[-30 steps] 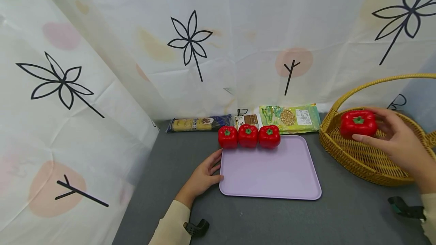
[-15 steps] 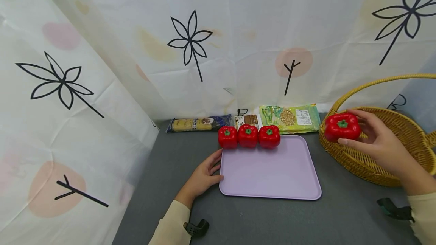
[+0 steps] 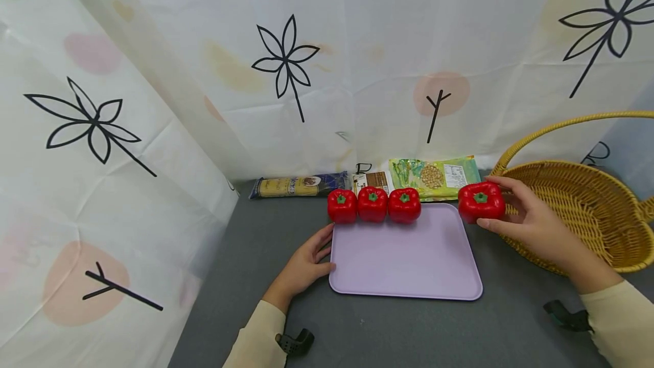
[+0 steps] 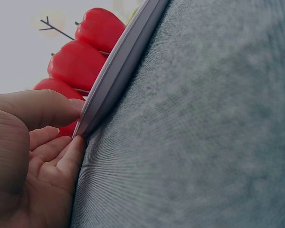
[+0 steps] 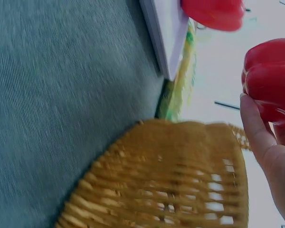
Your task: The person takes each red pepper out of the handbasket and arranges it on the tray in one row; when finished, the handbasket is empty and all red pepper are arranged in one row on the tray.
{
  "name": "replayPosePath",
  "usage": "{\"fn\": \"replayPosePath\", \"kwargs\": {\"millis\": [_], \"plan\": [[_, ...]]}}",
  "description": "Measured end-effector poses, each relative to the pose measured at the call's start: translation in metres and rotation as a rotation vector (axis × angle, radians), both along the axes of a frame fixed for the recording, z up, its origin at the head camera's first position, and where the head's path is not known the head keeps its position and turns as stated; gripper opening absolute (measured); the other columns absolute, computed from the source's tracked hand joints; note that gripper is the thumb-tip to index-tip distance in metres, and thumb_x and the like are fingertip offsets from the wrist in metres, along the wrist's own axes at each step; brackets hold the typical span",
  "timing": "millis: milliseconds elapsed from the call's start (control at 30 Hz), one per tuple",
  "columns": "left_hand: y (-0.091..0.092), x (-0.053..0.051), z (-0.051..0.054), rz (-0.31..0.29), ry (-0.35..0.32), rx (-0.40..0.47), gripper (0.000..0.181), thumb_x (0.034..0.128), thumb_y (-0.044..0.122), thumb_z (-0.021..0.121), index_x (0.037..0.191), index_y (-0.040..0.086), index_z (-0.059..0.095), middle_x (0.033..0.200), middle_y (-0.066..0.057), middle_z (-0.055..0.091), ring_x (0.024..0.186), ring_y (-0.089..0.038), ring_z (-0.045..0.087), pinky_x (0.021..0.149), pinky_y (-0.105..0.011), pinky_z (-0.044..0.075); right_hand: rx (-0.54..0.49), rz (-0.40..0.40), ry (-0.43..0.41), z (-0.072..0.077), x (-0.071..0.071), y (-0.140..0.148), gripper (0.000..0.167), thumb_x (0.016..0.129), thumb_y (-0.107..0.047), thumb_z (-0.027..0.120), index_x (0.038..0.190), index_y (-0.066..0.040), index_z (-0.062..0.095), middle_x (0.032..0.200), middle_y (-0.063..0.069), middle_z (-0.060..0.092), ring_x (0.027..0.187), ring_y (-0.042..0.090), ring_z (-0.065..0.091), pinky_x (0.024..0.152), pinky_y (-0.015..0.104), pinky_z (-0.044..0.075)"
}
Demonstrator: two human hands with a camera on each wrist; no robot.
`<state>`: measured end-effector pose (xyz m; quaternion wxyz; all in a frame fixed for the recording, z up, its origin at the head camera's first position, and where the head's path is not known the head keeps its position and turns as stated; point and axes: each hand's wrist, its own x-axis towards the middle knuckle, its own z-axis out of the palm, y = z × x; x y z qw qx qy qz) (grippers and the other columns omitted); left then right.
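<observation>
My right hand (image 3: 531, 226) grips a red bell pepper (image 3: 481, 202) with a green stem, between the tray's far right corner and the basket. In the right wrist view the thumb lies along the held pepper (image 5: 270, 80), which is off the table. At the left edge of the lilac tray (image 3: 403, 260), my left hand (image 3: 305, 260) pinches the rim; the left wrist view has its thumb and fingers meeting at that rim (image 4: 109, 80). Three more red bell peppers (image 3: 372, 204) stand side by side in a row along the tray's far edge.
A woven basket (image 3: 587, 214) with a tall handle stands at the right. Behind the peppers lie a blue-and-yellow packet (image 3: 296, 185), a brown-and-white packet (image 3: 373, 179) and a green-yellow bag (image 3: 434, 178). A patterned white curtain (image 3: 357, 72) closes off the back of the grey table (image 3: 388, 334).
My right hand has carried the bell pepper left, from above the basket to near the tray's far right corner. The left hand, the tray and the row of peppers have stayed put.
</observation>
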<state>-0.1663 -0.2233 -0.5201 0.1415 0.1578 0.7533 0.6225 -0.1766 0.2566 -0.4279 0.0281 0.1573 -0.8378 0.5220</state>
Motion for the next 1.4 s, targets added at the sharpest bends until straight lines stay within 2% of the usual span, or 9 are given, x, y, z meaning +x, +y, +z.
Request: {"fn": "replayPosePath", "kwargs": {"millis": [100, 300, 400, 500, 533, 600, 867, 1100, 1400], "plan": [[0.000, 0.000, 0.001, 0.002, -0.001, 0.000, 0.093, 0.0931, -0.017, 0.072, 0.172, 0.004, 0.027, 0.177, -0.011, 0.028, 0.159, -0.027, 0.033, 0.120, -0.039, 0.040, 0.016, 0.022, -0.007, -0.005, -0.001, -0.008, 0.093, 0.093, 0.000, 0.085, 0.167, -0.002, 0.029, 0.154, 0.027, 0.041, 0.130, 0.043, 0.046, 0.081, 0.017, 0.059], [0.001, 0.000, 0.001, 0.008, 0.000, -0.006, 0.093, 0.0931, -0.017, 0.072, 0.172, 0.004, 0.027, 0.177, -0.011, 0.028, 0.159, -0.027, 0.032, 0.121, -0.041, 0.039, 0.023, 0.069, -0.031, -0.020, -0.006, -0.024, 0.091, 0.094, -0.002, 0.084, 0.167, 0.000, 0.029, 0.150, 0.028, 0.046, 0.129, 0.047, 0.051, 0.085, 0.021, 0.060], [0.001, 0.000, 0.001, 0.011, -0.001, -0.009, 0.093, 0.0931, -0.017, 0.072, 0.172, 0.004, 0.028, 0.177, -0.011, 0.029, 0.159, -0.026, 0.033, 0.121, -0.041, 0.039, 0.034, 0.084, -0.077, -0.029, -0.009, -0.031, 0.088, 0.098, -0.006, 0.082, 0.166, 0.001, 0.027, 0.153, 0.031, 0.043, 0.135, 0.056, 0.048, 0.097, 0.041, 0.061], [0.002, 0.001, 0.002, 0.011, -0.001, -0.010, 0.093, 0.0932, -0.016, 0.071, 0.172, 0.004, 0.028, 0.177, -0.011, 0.029, 0.159, -0.027, 0.033, 0.120, -0.041, 0.039, 0.046, 0.088, -0.109, -0.037, -0.013, -0.037, 0.087, 0.099, -0.008, 0.081, 0.166, 0.003, 0.026, 0.156, 0.033, 0.040, 0.141, 0.060, 0.043, 0.105, 0.063, 0.051], [0.002, 0.001, 0.002, 0.011, -0.001, -0.010, 0.092, 0.0933, -0.016, 0.071, 0.172, 0.004, 0.028, 0.177, -0.011, 0.029, 0.159, -0.027, 0.033, 0.120, -0.041, 0.039, 0.047, 0.090, -0.114, -0.039, -0.014, -0.038, 0.087, 0.099, -0.008, 0.080, 0.166, 0.004, 0.025, 0.157, 0.033, 0.039, 0.142, 0.061, 0.041, 0.107, 0.068, 0.047], [0.002, 0.001, 0.002, 0.012, -0.004, -0.009, 0.092, 0.0933, -0.016, 0.072, 0.172, 0.004, 0.028, 0.176, -0.012, 0.029, 0.159, -0.028, 0.033, 0.121, -0.041, 0.039, 0.056, 0.087, -0.112, -0.042, -0.016, -0.040, 0.086, 0.100, -0.007, 0.080, 0.165, 0.006, 0.025, 0.156, 0.034, 0.040, 0.141, 0.060, 0.042, 0.109, 0.072, 0.044], [0.000, 0.001, 0.002, 0.007, -0.005, -0.002, 0.093, 0.0932, -0.015, 0.072, 0.172, 0.005, 0.027, 0.177, -0.011, 0.028, 0.159, -0.027, 0.033, 0.120, -0.040, 0.039, 0.135, 0.059, -0.154, -0.043, -0.031, -0.044, 0.090, 0.103, -0.018, 0.079, 0.167, 0.008, 0.021, 0.161, 0.038, 0.033, 0.139, 0.064, 0.044, 0.104, 0.070, 0.050], [0.000, 0.000, 0.001, 0.004, -0.004, 0.002, 0.093, 0.0934, -0.015, 0.072, 0.173, 0.006, 0.027, 0.177, -0.010, 0.028, 0.159, -0.026, 0.033, 0.120, -0.040, 0.040, 0.141, 0.030, -0.216, -0.040, -0.046, -0.049, 0.093, 0.104, -0.021, 0.077, 0.170, 0.005, 0.017, 0.167, 0.037, 0.027, 0.144, 0.065, 0.038, 0.108, 0.070, 0.047], [0.001, 0.000, 0.000, 0.005, -0.007, 0.005, 0.093, 0.0940, -0.015, 0.073, 0.173, 0.006, 0.027, 0.177, -0.010, 0.028, 0.159, -0.026, 0.033, 0.120, -0.039, 0.040, 0.139, 0.024, -0.235, -0.039, -0.057, -0.050, 0.092, 0.105, -0.020, 0.076, 0.171, 0.002, 0.016, 0.168, 0.037, 0.026, 0.143, 0.066, 0.038, 0.105, 0.070, 0.049]]}}
